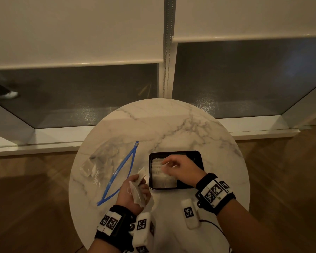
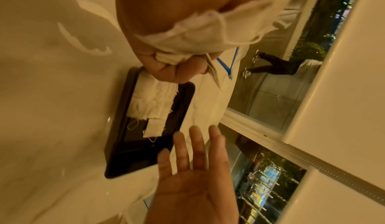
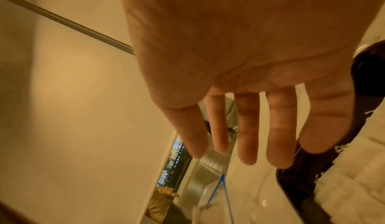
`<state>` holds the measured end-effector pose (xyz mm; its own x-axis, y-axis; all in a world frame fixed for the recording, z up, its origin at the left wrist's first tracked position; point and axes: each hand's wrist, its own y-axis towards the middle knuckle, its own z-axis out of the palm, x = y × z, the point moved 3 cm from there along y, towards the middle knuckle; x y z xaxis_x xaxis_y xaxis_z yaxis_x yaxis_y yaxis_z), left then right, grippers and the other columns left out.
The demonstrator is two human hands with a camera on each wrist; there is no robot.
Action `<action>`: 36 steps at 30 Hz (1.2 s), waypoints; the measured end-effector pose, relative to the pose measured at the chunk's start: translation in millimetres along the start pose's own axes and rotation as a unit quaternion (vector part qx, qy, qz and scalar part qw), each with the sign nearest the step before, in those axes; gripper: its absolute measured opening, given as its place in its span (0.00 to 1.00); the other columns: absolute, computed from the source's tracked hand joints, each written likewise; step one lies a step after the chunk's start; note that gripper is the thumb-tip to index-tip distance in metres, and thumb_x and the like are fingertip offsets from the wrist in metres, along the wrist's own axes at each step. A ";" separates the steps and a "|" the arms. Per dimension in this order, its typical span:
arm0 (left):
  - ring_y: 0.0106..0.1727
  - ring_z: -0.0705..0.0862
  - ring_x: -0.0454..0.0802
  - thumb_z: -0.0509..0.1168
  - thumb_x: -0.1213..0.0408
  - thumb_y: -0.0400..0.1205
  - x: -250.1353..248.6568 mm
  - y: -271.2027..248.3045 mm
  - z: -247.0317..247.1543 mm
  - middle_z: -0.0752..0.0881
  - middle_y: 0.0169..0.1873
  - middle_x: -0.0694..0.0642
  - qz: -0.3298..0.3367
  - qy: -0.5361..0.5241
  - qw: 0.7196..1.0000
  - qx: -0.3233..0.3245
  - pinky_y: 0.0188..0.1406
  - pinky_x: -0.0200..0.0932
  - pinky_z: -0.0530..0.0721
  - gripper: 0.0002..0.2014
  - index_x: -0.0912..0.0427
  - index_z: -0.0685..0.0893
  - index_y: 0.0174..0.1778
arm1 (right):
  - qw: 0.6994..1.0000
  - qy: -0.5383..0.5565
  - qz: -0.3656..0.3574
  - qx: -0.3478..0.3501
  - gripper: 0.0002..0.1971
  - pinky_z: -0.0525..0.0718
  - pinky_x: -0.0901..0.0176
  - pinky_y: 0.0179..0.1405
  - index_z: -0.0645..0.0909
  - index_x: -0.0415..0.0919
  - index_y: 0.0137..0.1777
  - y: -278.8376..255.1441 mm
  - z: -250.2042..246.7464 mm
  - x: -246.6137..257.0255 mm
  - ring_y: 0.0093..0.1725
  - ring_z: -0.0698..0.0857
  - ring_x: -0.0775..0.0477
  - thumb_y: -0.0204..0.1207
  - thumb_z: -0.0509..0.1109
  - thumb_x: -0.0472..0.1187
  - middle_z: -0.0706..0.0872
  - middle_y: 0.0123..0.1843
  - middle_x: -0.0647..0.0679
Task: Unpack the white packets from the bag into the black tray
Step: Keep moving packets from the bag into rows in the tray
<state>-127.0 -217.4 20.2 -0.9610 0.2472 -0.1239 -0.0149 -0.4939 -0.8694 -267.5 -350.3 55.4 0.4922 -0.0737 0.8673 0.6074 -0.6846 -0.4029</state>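
On the round marble table (image 1: 171,125) the black tray (image 1: 199,161) holds a row of white packets (image 1: 162,178) along its left side. My right hand (image 1: 167,166) hovers over that row; the right wrist view shows its fingers (image 3: 245,142) straight, spread and holding nothing. My left hand (image 1: 141,187) sits just left of the tray and grips a bunch of white packets (image 1: 137,193), crumpled in the fist (image 2: 200,35). The clear zip bag (image 1: 113,167) with a blue zipper lies open at the left, some packets (image 1: 88,168) still inside.
Beyond the table's far edge are windows with white roller blinds (image 1: 77,30) and a bead chain (image 1: 167,52). Wooden floor (image 1: 35,198) surrounds the table. The tray's right half (image 2: 135,153) is bare black, with one packet (image 2: 154,127) lying apart from the row.
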 end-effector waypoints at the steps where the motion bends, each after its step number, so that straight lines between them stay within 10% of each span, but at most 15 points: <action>1: 0.19 0.75 0.47 0.65 0.62 0.76 0.2 -1.4 2.7 0.74 0.25 0.53 -0.001 -0.014 1.000 0.010 0.18 0.36 0.77 0.08 0.61 0.76 0.35 | 1.000 -0.002 -0.020 0.023 0.08 0.86 0.60 0.53 0.87 0.51 0.50 -6.8 6.8 6.8 0.46 0.86 0.57 0.73 0.77 0.49 0.87 0.44 0.55; 10: 0.41 0.91 0.62 0.52 0.67 0.87 3.6 -3.7 11.9 0.87 0.41 0.71 0.081 -0.006 0.994 0.074 0.31 0.51 0.91 0.13 0.71 0.80 0.50 | 0.989 -0.036 -0.071 0.128 0.23 0.88 0.49 0.52 0.85 0.55 0.53 -29.3 43.1 29.9 0.45 0.87 0.50 0.61 0.81 0.63 0.89 0.46 0.52; 14: 0.70 0.80 0.70 0.58 0.60 0.82 7.0 -6.2 13.8 0.79 0.67 0.76 0.085 0.000 0.992 0.092 0.56 0.62 0.89 0.22 0.70 0.78 0.68 | 0.991 -0.051 -0.071 0.104 0.22 0.87 0.51 0.50 0.84 0.53 0.54 -30.7 46.7 31.5 0.40 0.83 0.58 0.62 0.83 0.57 0.88 0.46 0.50; 18: 0.55 0.86 0.66 0.53 0.58 0.89 8.9 -7.3 14.7 0.86 0.51 0.71 0.100 0.028 0.992 0.075 0.45 0.56 0.89 0.18 0.67 0.83 0.55 | 0.991 -0.055 -0.082 0.088 0.21 0.87 0.55 0.46 0.84 0.51 0.55 -34.5 50.7 33.0 0.38 0.81 0.60 0.63 0.84 0.52 0.87 0.46 0.49; 26: 0.59 0.85 0.67 0.53 0.55 0.90 9.2 -14.6 14.7 0.86 0.56 0.72 0.130 0.064 0.988 0.060 0.61 0.61 0.80 0.20 0.65 0.85 0.56 | 0.988 -0.100 -0.099 0.056 0.20 0.87 0.55 0.43 0.82 0.55 0.53 -36.1 54.7 35.7 0.36 0.83 0.58 0.62 0.84 0.50 0.86 0.45 0.52; 36: 0.49 0.88 0.59 0.64 0.57 0.84 8.9 -34.0 23.0 0.90 0.48 0.64 0.131 0.059 0.988 0.061 0.48 0.53 0.83 0.14 0.62 0.84 0.59 | 0.987 -0.119 -0.107 -0.033 0.03 0.84 0.59 0.42 0.84 0.50 0.43 -39.7 43.1 39.7 0.38 0.85 0.53 0.72 0.72 0.41 0.86 0.37 0.53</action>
<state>-141.4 -217.6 59.7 -0.8972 0.1892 -0.3990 0.1903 -0.6495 -0.7361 -245.3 -294.8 93.3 0.4943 0.2447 0.8342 0.6750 -0.7126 -0.1909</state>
